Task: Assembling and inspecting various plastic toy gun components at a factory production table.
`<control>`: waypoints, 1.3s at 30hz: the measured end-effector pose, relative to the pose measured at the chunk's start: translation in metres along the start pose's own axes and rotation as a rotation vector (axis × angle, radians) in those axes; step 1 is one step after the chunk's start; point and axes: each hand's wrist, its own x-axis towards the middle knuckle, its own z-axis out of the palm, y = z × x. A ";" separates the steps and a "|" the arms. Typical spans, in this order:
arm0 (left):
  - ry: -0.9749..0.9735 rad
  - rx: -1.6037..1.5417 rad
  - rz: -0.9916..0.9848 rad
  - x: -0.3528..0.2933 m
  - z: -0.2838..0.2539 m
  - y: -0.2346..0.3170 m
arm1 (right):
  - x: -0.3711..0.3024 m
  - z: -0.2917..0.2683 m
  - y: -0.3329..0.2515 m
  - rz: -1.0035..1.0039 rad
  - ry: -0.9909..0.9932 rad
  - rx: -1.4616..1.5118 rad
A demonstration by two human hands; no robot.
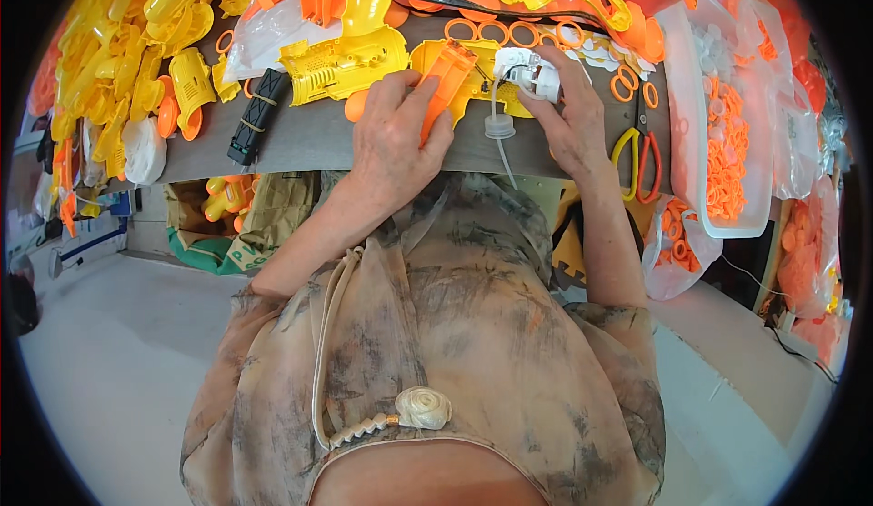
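My left hand [396, 138] is closed around a long orange plastic part [449, 79], its far end tilted up to the right. With thumb and fingers, my right hand [578, 115] grips a white plastic pump mechanism [526, 71]. A thin clear tube with a clear cap [499, 126] hangs from the mechanism toward the table's near edge. Beneath both parts lies a yellow half shell [511, 104], partly covered by them. Another yellow half shell [338, 62] rests left of it, beyond my left hand. Several orange rings [524, 33] sit in a row behind the mechanism.
Yellow shells [164, 29] are heaped at the left. A black tied bundle [257, 117] lies near the front edge. Scissors [638, 156] with yellow and red handles are right of my right hand, beside a white bin [687, 133] of small orange pieces. Orange parts crowd the back.
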 end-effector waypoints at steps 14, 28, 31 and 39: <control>-0.075 0.073 0.029 -0.001 0.002 0.002 | -0.015 0.017 0.000 -0.051 0.107 -0.069; -0.218 0.067 0.042 0.003 -0.001 -0.002 | -0.013 0.014 0.003 -0.063 0.117 0.062; -0.232 0.081 0.027 0.004 -0.006 0.000 | -0.010 0.012 0.005 0.050 0.082 0.192; -0.118 -0.081 0.258 0.005 0.000 0.006 | -0.008 0.012 0.007 0.116 0.048 0.298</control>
